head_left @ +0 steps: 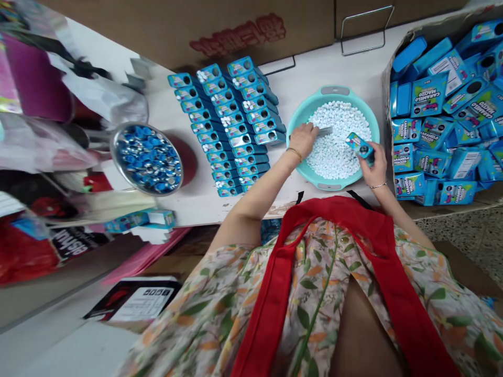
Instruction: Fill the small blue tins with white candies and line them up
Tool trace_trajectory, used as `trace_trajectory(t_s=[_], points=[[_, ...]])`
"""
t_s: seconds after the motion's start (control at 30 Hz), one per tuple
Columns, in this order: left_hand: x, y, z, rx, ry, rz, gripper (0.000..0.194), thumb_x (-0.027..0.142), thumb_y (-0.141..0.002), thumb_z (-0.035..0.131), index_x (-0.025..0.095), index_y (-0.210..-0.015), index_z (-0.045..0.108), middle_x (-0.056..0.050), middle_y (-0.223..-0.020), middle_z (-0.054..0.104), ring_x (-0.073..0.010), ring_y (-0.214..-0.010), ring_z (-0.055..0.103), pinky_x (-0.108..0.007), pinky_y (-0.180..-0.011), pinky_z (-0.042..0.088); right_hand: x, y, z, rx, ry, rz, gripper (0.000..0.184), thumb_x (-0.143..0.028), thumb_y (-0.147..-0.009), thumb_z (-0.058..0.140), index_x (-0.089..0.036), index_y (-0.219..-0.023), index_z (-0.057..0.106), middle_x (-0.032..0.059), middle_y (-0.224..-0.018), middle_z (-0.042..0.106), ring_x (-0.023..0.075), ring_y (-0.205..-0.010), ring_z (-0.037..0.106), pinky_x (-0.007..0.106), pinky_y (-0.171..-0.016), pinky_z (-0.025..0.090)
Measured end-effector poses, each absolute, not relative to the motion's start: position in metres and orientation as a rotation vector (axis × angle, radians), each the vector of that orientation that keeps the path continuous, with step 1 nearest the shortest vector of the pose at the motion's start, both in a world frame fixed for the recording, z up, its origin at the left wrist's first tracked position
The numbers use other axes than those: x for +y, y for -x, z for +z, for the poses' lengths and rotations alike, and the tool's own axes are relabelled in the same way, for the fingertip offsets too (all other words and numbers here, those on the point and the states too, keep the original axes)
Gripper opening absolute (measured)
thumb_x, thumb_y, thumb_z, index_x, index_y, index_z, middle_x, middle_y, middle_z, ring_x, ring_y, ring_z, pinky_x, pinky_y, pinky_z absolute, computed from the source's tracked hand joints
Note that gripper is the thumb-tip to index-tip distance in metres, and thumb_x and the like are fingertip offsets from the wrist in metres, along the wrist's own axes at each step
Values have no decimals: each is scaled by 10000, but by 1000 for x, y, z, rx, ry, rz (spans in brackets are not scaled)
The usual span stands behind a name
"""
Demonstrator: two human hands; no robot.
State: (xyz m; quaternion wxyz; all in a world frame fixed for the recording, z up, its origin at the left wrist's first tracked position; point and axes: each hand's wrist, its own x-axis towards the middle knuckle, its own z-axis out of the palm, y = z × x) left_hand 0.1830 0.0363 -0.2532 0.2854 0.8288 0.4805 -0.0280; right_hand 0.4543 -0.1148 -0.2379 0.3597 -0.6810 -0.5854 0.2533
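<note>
My left hand (302,142) is closed around a small metal scoop (325,131), whose end lies against white candies (334,157). These candies fill much of a turquoise basin (374,121) with two side handles. On the basin's right side, my right hand (375,168) grips a blue candy box (359,145) over the candies. A dark round opening shows at the box's near end. The scoop and the box are apart. Left of the basin, blue boxes (236,128) stand in several slanting rows with round holes on top; white candies show at some of the holes.
At right, a large carton (389,99) holds many blue candy boxes (430,94). A metal bowl (178,175) of blue and silver pieces stands at left. Behind the table (314,63) is a brown cardboard box (157,31). Bags (106,99) crowd the far left.
</note>
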Motion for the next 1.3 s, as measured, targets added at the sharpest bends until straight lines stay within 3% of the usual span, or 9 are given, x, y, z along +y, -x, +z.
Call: trace_trajectory(t_s=[0.1, 0.27, 0.43, 0.6, 0.77, 0.9, 1.13, 1.3], points=[[20, -211, -282, 1225, -2178, -114, 475, 109, -1067, 323, 164, -1373, 682, -206, -1402, 690, -369, -1340, 580, -540, -1158, 472, -114, -460, -239, -1425, 1778, 642, 548, -648, -986, 626, -289, -1397, 585, 133, -1347, 696, 358, -1303, 688, 682, -1214, 543], [-21, -241, -285, 1030, -2121, -178, 549, 63, -1015, 397, 156, -1499, 638, -184, -1493, 679, -342, -1374, 598, -490, -1166, 490, -114, -464, -244, -1385, 1784, 667, 592, -670, -977, 659, -287, -1422, 584, 123, -1378, 677, 356, -1329, 676, 705, -1231, 524], [-25, -228, -274, 896, -1960, -58, 520, 150, -1007, 504, 97, -1512, 618, -199, -1516, 683, -297, -1364, 648, -415, -1211, 490, -112, -472, -253, -1385, 1739, 622, 648, -673, -986, 661, -264, -1479, 564, 126, -1386, 649, 343, -1369, 660, 654, -1221, 546], [-12, -180, -228, 804, -2042, 98, 467, 309, -1049, 532, 101, -1452, 644, -207, -1410, 728, -301, -1241, 703, -443, -1116, 548, -108, -472, -252, -1416, 1683, 591, 592, -643, -995, 653, -266, -1444, 568, 117, -1352, 654, 342, -1321, 666, 667, -1198, 547], [-2, -162, -157, 805, -2277, 117, 399, 264, -1070, 478, 148, -1402, 666, -171, -1333, 745, -295, -1260, 694, -442, -1103, 549, -108, -454, -246, -1623, 1608, 638, 425, -441, -1001, 591, -276, -1392, 604, 133, -1325, 694, 360, -1278, 683, 642, -1150, 594], [-1, -181, -109, 863, -2481, -121, 346, 196, -1069, 464, 167, -1323, 697, -155, -1244, 754, -294, -1178, 712, -423, -993, 570, -109, -439, -250, -1721, 1562, 613, 464, -323, -958, 569, -287, -1419, 600, 126, -1362, 705, 356, -1293, 680, 636, -1164, 594], [-21, -219, -52, 945, -2659, -321, 555, 163, -1092, 445, 144, -1646, 468, -187, -1264, 737, -289, -1149, 716, -411, -924, 574, -108, -430, -263, -1736, 1514, 589, 514, -289, -962, 560, -297, -1476, 579, 123, -1394, 705, 353, -1337, 675, 675, -1225, 547], [-19, -215, -60, 953, -2671, -251, 417, 138, -1095, 380, 169, -1402, 661, -181, -1164, 753, -325, -1142, 695, -471, -925, 574, -108, -431, -268, -1711, 1515, 547, 506, -284, -961, 550, -313, -1465, 574, 116, -1379, 710, 350, -1328, 683, 689, -1235, 537]])
